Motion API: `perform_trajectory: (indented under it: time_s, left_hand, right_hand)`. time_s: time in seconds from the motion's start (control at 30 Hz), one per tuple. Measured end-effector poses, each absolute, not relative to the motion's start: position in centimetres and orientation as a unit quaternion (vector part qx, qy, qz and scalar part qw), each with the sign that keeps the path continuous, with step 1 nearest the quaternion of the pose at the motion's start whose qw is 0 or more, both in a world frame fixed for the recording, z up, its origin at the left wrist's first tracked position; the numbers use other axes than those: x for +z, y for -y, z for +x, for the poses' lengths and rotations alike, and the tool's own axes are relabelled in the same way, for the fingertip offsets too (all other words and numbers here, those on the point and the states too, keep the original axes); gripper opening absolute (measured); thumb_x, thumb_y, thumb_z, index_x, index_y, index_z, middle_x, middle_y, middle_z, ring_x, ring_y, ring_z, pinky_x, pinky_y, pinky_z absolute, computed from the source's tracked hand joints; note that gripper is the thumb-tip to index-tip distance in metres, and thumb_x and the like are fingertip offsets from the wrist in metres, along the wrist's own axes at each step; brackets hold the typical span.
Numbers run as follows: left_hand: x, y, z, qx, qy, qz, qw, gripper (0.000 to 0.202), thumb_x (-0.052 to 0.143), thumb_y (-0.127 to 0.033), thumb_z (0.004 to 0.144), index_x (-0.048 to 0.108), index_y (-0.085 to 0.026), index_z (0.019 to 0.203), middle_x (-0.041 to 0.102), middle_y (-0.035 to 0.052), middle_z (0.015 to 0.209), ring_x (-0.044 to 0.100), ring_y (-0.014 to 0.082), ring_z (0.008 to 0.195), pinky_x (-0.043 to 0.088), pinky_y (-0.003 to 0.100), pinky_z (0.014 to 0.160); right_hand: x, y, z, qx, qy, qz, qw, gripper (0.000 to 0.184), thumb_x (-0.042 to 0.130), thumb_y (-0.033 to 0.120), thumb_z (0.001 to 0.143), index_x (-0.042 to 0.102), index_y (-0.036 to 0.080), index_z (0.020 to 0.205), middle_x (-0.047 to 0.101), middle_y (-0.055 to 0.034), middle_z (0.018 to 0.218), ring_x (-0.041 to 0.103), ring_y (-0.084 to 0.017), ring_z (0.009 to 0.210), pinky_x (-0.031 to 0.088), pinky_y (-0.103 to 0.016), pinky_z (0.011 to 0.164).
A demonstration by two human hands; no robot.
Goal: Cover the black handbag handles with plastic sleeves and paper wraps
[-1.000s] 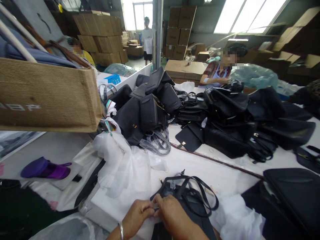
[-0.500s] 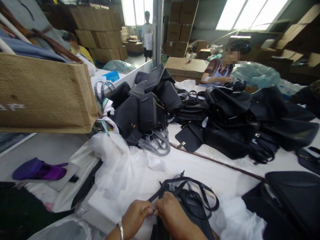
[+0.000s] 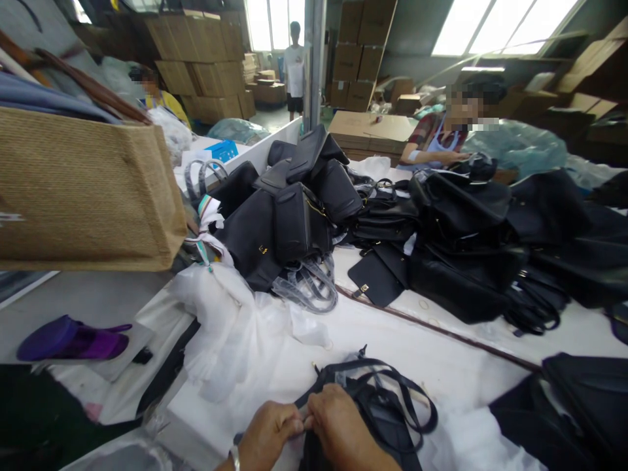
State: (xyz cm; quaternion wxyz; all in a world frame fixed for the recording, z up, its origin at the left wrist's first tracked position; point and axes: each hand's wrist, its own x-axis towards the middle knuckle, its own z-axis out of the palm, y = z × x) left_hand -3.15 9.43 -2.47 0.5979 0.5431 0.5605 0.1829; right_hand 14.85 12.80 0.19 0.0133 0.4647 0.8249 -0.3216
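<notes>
Here, the black bag (image 3: pixel 391 418) lies on the worktop (image 3: pixel 392 337), partly under both hands; left hand (image 3: pixel 275 428) and right hand (image 3: pixel 339 422) pinch a thin piece (image 3: pixel 303 415) I can't identify; bluish fabric (image 3: pixel 46 98) pokes from the woven bag (image 3: pixel 88 190), itself cut off leftward.

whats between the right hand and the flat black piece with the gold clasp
In the head view: black straps, then white tabletop crossed by a dark brown line.

Left of the fingers (image 3: pixel 295 426) lies 1 purple visor (image 3: pixel 73 339), with 1 tan woven bag (image 3: pixel 93 190) beyond it. Well past the fingers stand stacked cardboard boxes (image 3: pixel 196 39), 1 pillar (image 3: pixel 314 65) and 3 people (image 3: pixel 294 70).
</notes>
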Motion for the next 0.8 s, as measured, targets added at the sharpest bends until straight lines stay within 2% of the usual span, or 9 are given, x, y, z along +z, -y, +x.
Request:
perform_trajectory:
  time_s: [0.13,0.2,0.3,0.37,0.43,0.5,0.63,0.7,0.8]
  left_hand:
    - [-2.0,-9.7,-3.2,0.188,-0.574,0.520,0.604,0.031,0.052,-0.039,0.083,0.067,-0.016,0.067,0.052,-0.0024,0.061,0.044,0.0141,0.062,0.030,0.024,0.059]
    - [-1.9,-9.9,-3.1,0.204,-0.581,0.518,0.593,0.025,0.051,-0.035,0.083,0.067,-0.018,0.073,0.058,-0.0016,0.066,0.048,0.0152,0.066,0.032,0.025,0.061]
    - [-2.0,-10.2,-2.6,0.216,-0.594,0.525,0.570,0.013,0.053,-0.028,0.082,0.061,-0.020,0.085,0.055,-0.0049,0.061,0.047,0.0141,0.060,0.032,0.025,0.060]
    - [-2.1,-10.4,-2.0,0.220,-0.602,0.525,0.560,0.009,0.051,-0.027,0.084,0.056,-0.021,0.089,0.051,-0.0070,0.057,0.046,0.0138,0.056,0.031,0.025,0.059]
    - [-2.1,-10.6,-1.4,0.233,-0.607,0.524,0.551,0.008,0.047,-0.028,0.087,0.052,-0.022,0.089,0.055,-0.0059,0.061,0.049,0.0147,0.060,0.033,0.026,0.061]
    - [-2.1,-10.9,-1.1,0.246,-0.612,0.525,0.538,0.010,0.043,-0.030,0.090,0.050,-0.023,0.090,0.060,-0.0028,0.070,0.054,0.0163,0.067,0.034,0.027,0.065]
    - [-1.8,-11.4,-1.9,0.233,-0.607,0.541,0.533,0.019,0.041,-0.034,0.092,0.048,-0.022,0.106,0.061,-0.0022,0.071,0.055,0.0171,0.068,0.035,0.027,0.066]
    - [-1.7,-11.8,-2.8,0.212,-0.587,0.569,0.535,0.023,0.044,-0.034,0.091,0.050,-0.022,0.109,0.061,-0.0022,0.073,0.056,0.0168,0.070,0.036,0.026,0.066]
    - [-1.6,-12.5,-4.0,0.165,-0.569,0.628,0.505,0.017,0.048,-0.035,0.090,0.059,-0.022,0.089,0.063,-0.0010,0.075,0.056,0.0169,0.072,0.035,0.025,0.065]
  right_hand:
    - [0.9,-13.1,15.5,-0.381,-0.798,0.466,0.011,0.016,0.049,0.017,0.086,0.064,0.020,0.085,0.066,-0.0040,0.086,0.058,-0.020,0.085,0.034,-0.027,0.071]
    - [1.6,-13.5,16.1,-0.416,-0.782,0.464,-0.007,0.015,0.050,0.021,0.087,0.063,0.021,0.094,0.066,-0.0033,0.091,0.059,-0.019,0.090,0.035,-0.025,0.074]
    - [2.1,-13.8,16.4,-0.463,-0.759,0.456,-0.034,0.028,0.058,0.030,0.085,0.055,0.023,0.112,0.067,-0.0026,0.095,0.060,-0.020,0.092,0.037,-0.025,0.076]
    - [2.0,-13.7,16.2,-0.488,-0.744,0.454,-0.040,0.038,0.062,0.034,0.082,0.050,0.023,0.116,0.069,-0.0018,0.093,0.063,-0.021,0.088,0.038,-0.025,0.073]
    - [1.5,-13.4,15.8,-0.497,-0.736,0.458,-0.045,0.039,0.063,0.031,0.081,0.048,0.022,0.115,0.069,-0.0020,0.093,0.064,-0.021,0.088,0.038,-0.025,0.071]
    - [1.0,-13.0,15.5,-0.490,-0.734,0.467,-0.053,0.032,0.059,0.026,0.082,0.049,0.021,0.112,0.070,-0.0031,0.096,0.065,-0.021,0.090,0.039,-0.025,0.071]
    - [0.6,-13.3,15.8,-0.474,-0.734,0.480,-0.085,0.013,0.050,0.025,0.088,0.053,0.023,0.101,0.069,-0.0012,0.091,0.064,-0.019,0.087,0.039,-0.024,0.072]
    - [0.6,-14.1,16.1,-0.460,-0.737,0.485,-0.102,0.009,0.047,0.027,0.091,0.054,0.023,0.096,0.067,0.0004,0.089,0.063,-0.017,0.084,0.039,-0.024,0.072]
    - [0.6,-15.6,16.3,-0.407,-0.760,0.498,-0.093,0.012,0.043,0.028,0.093,0.054,0.023,0.092,0.065,0.0005,0.085,0.061,-0.017,0.080,0.037,-0.025,0.070]
